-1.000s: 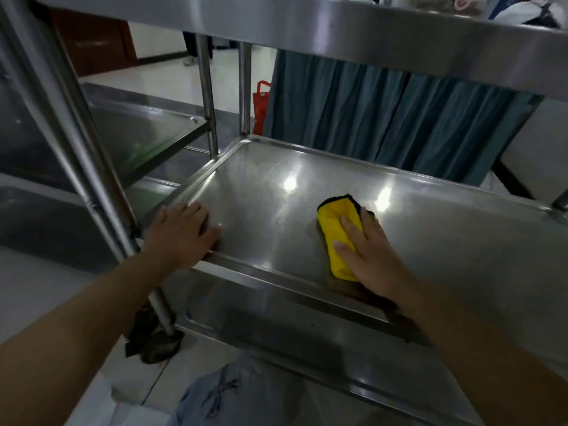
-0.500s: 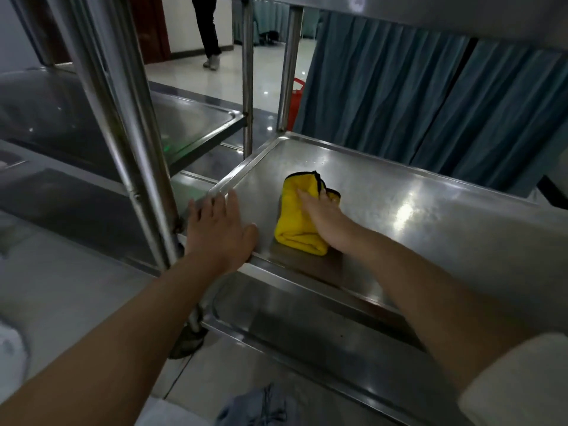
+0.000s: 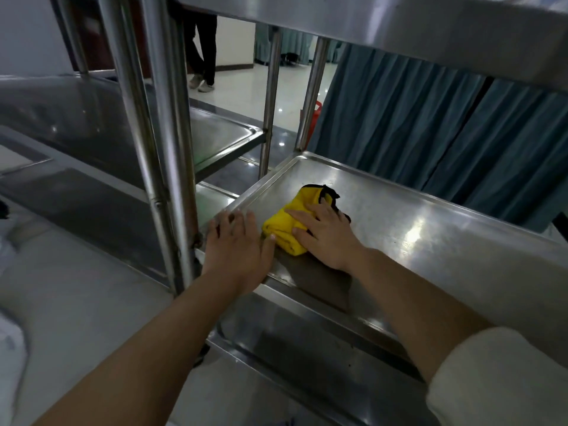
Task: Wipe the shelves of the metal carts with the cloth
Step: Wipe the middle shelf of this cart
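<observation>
Metal cart, middle shelf mid-wipe; lower shelf and neighbouring cart probably still to do. Right hand presses flat, fingers straight, on yellow cloth near the shelf's left corner. Left hand open on the rim.

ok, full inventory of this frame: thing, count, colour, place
cloth: 1, yellow with black edging, bunched on the middle shelf near its left end
middle shelf: 1, steel, centre-right
lower shelf: 1, steel, beneath it
top shelf: 1, steel, overhead
neighbouring cart: 1, steel, left
curtain: 1, teal, behind the cart
red bag: 1, partly hidden behind a post
bystander's legs: 1 pair, dark trousers, background
left hand: flat on the shelf's front-left corner
right hand: pressing the cloth
</observation>
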The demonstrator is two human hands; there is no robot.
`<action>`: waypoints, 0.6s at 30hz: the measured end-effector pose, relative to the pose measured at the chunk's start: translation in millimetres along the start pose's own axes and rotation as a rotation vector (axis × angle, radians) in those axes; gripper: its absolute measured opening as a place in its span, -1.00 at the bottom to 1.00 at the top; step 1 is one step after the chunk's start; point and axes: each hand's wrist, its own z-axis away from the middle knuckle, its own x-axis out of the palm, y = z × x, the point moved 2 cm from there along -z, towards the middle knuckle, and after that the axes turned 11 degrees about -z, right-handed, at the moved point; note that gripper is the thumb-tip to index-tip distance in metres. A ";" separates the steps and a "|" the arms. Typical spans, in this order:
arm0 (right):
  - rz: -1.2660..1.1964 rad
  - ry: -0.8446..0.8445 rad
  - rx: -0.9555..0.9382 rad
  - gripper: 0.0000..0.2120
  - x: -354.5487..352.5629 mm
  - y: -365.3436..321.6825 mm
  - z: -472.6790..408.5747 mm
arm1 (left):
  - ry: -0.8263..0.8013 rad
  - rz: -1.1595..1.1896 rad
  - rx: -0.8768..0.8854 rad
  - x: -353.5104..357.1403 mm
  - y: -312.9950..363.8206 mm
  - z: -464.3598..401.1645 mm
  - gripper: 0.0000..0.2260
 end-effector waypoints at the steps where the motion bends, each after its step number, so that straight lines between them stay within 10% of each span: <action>1: 0.038 0.008 0.023 -0.55 0.0 -4.1 -7.3 | 0.001 0.006 -0.009 -0.7 -0.4 -0.4 -0.37; 18: 0.123 -0.047 -0.287 -0.44 -33.6 -2.8 92.6 | -0.049 0.159 -0.068 -6.2 -4.0 -5.7 -0.43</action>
